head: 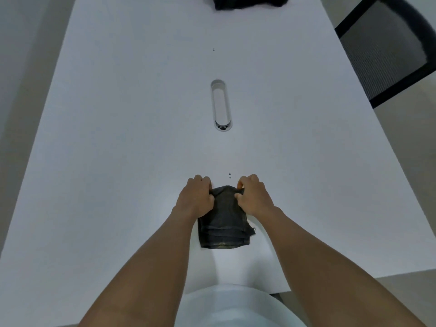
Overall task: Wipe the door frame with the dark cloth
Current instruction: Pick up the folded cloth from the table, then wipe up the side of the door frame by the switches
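Note:
A dark grey cloth (224, 220), folded into a thick rectangle, lies on the white table (118, 138) near its front edge. My left hand (195, 197) pinches the cloth's far left corner between thumb and fingers. At the far right corner my right hand (253, 197) grips the same folded edge. Both forearms reach in from the bottom of the view. No door frame shows in this view.
A long oval cable slot (221, 106) sits in the table's middle. Another dark bundle of fabric (247, 2) lies at the far end. A black mesh chair (387, 50) stands at the right side. Grey floor runs along the left.

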